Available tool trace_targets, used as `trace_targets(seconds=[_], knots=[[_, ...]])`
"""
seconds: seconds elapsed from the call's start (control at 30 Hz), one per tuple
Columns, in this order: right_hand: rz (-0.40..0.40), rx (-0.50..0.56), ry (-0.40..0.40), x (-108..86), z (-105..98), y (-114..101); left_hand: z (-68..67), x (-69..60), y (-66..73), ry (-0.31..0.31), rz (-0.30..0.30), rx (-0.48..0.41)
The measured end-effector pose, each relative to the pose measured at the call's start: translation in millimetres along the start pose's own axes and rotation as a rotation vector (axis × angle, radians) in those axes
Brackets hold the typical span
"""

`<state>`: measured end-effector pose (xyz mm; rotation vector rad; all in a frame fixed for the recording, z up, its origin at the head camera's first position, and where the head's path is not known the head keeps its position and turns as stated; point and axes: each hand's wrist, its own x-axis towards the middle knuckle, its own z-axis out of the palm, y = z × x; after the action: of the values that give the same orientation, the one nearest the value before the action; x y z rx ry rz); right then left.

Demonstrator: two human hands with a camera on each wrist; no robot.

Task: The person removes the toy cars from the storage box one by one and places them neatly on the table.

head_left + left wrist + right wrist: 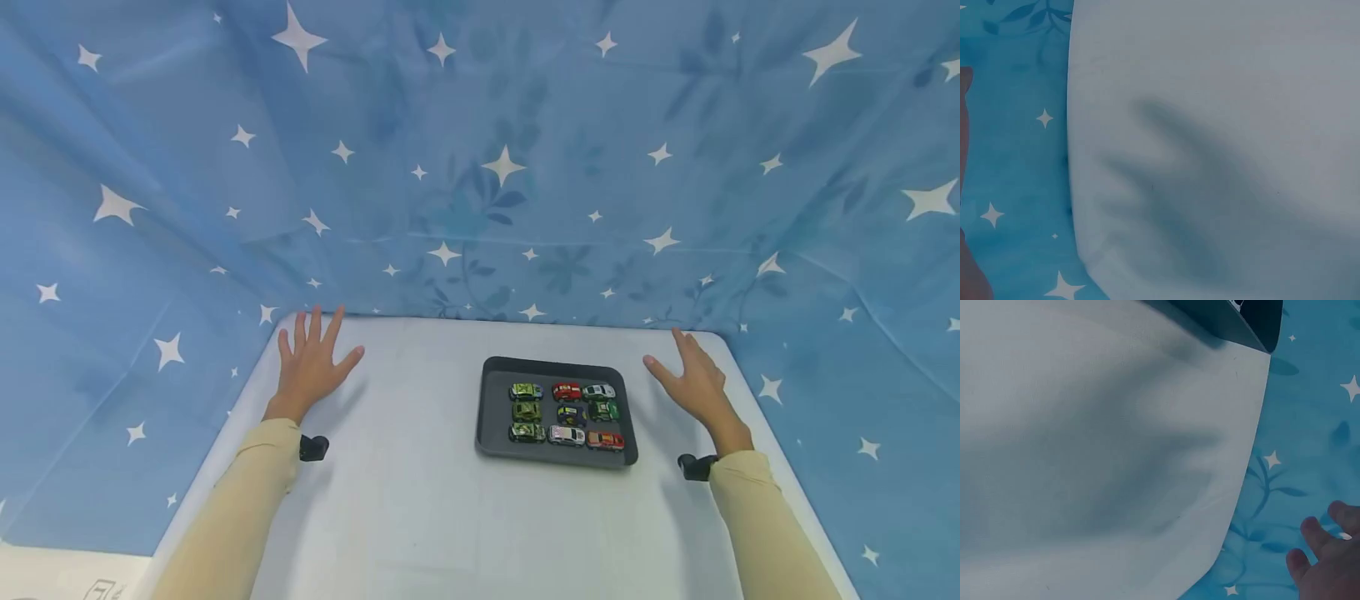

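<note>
- Beige sleeves (225, 512) reach in from the lower left and lower right of the head view.
- Nine toy cars (572, 415) sit in three rows, right of centre; those in the left column are green, the others red, white, dark blue, green and orange-red.
- Under them lies a dark grey tray (495, 417) with rounded corners and a raised rim; one corner of it also shows at the top of the right wrist view.
- Right hand (697, 383): just beside the tray on its right, apart from it, holding nothing, fingers extended and thumb spread away.
- Left hand (309, 375): left of centre, well apart from the tray, holding nothing, all fingers spread.
- Dark devices (313, 448) sit at both wrists.
- White tabletop (405, 508) carries the tray and catches soft shadows of both hands.
- Blue cloth (390, 200) with white stars and leaf shapes fills the upper frame and both sides.
</note>
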<state>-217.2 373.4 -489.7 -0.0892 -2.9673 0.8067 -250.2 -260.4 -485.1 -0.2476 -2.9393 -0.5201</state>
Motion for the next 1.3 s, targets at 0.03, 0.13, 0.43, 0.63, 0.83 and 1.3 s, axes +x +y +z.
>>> trace_targets(seconds=[0.03,0.13,0.43,0.63,0.83,1.3], knots=[[0.003,0.023,-0.02,-0.6,0.3,-0.7,-0.1,0.4,0.3,-0.001,0.0,-0.001],[0.006,0.07,-0.061,-4.9,2.2,-5.3,0.5,1.6,1.0,-0.009,-0.001,-0.003],[0.02,0.208,-0.168,-33.8,21.1,-13.5,2.6,0.2,5.9,-0.029,-0.002,-0.014],[0.013,0.29,-0.194,-58.2,39.2,-9.9,5.5,1.5,4.1,-0.038,-0.007,-0.022],[0.013,0.347,-0.185,-77.2,52.6,-6.9,8.0,2.2,4.2,-0.038,-0.006,-0.035],[0.082,0.404,-0.24,-95.8,78.5,4.7,7.2,5.9,11.6,-0.032,-0.002,-0.057]])
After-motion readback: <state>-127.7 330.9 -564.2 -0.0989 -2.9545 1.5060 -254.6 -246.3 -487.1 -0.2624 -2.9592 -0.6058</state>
